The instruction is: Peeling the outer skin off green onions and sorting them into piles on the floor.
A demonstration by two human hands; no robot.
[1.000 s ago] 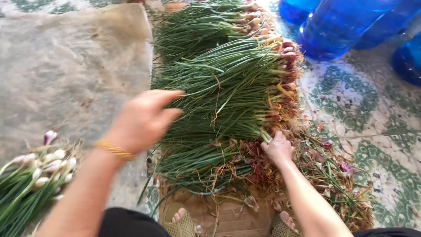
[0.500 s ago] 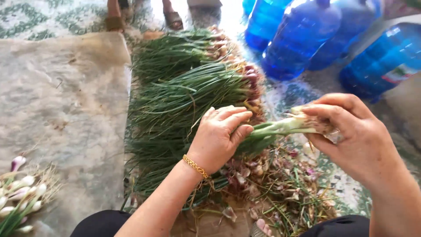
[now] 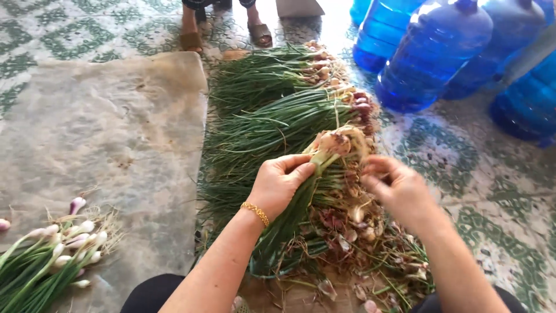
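The floor (image 3: pixel 492 174) is tiled in a green-and-white pattern. A worn grey mat (image 3: pixel 98 133) covers its left part. Large blue water jugs (image 3: pixel 434 58) stand at the upper right, bright daylight falling between them and a bystander's sandalled feet (image 3: pixel 223 35).

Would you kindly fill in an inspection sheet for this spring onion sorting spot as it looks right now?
Surface: patterned green and white tiled floor, with a worn grey mat on its left side.
Job's things: small bunch of green spring onions with pale bulbs held up; large pile of untrimmed green spring onions beneath.
Clutter: reddish peelings and roots at the pile's near end; cleaned white-bulbed onions on the mat.
Hands: left hand grips the bunch's stalks; right hand is beside the bulbs, fingers bent.
Cables: nothing seen.
Surroundings: big blue plastic water bottles; another person's sandalled feet.
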